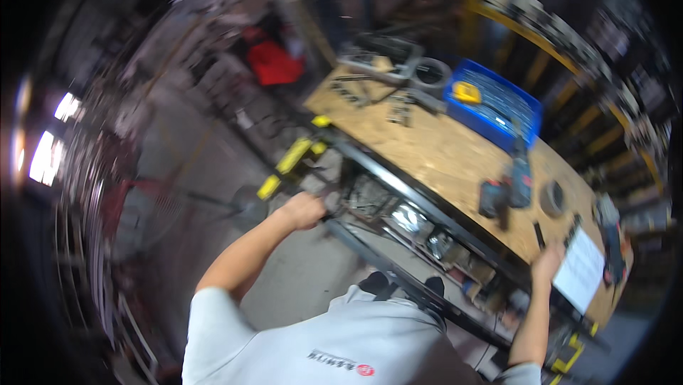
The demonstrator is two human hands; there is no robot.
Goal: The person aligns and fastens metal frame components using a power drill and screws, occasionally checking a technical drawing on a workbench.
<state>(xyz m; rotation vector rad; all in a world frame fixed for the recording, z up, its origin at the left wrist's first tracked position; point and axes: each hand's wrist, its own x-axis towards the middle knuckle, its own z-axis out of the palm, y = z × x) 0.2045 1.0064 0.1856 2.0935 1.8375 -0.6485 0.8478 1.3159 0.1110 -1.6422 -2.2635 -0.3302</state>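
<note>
My left hand is curled around the left end of a dark metal rail, which runs along the front of the bench, lower than its top. Behind the rail, clear plastic bags and small boxes lie below the wooden bench top. My right hand is at the bench's front edge, beside white paper sheets and a black pen-like item. Blur hides whether its fingers grip anything.
On the bench are a blue bin of small parts with a yellow tape measure, a cordless power tool, a tape roll and an angle grinder. Yellow-edged shelving stands behind. A yellow-marked bracket projects at left.
</note>
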